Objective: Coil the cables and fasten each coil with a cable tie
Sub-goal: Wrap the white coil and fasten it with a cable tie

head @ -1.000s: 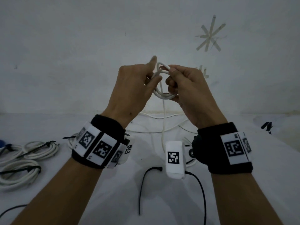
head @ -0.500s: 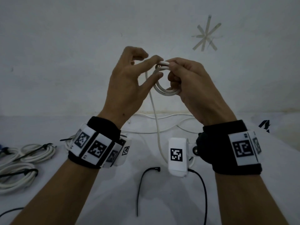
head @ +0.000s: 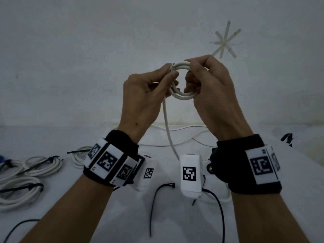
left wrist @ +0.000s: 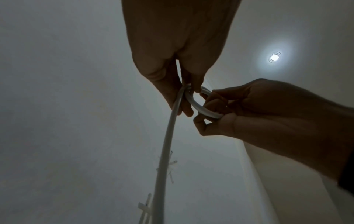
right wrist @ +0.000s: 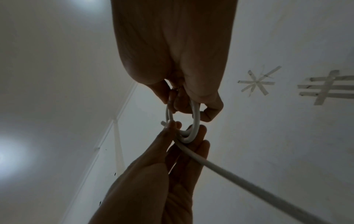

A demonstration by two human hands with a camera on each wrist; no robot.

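Both hands are raised in front of the wall, holding a small coil of white cable (head: 182, 97) (left wrist: 199, 109) (right wrist: 195, 121). My right hand (head: 198, 76) (right wrist: 191, 104) pinches the coil's right side at top and bottom. My left hand (head: 168, 79) (left wrist: 184, 98) pinches the left side, where the cut cable end (head: 172, 64) sticks up. The loose length of cable (head: 168, 130) (left wrist: 162, 159) (right wrist: 239, 178) hangs from the left hand down to the white table (head: 52, 225). A loose black cable tie (head: 154, 199) lies on the table below the wrists.
Finished white coils (head: 19, 192) bound with black ties lie at the table's left, one more (head: 78, 155) partly behind my left wrist. More white cable (head: 175, 128) snakes along the back of the table. A black lead (head: 219, 216) runs from the right wrist camera. Tape marks (head: 226, 42) are on the wall.
My left hand, spread open half a second ago, has closed onto the coil's left side, laying another turn of cable on it. The right hand kept its hold.
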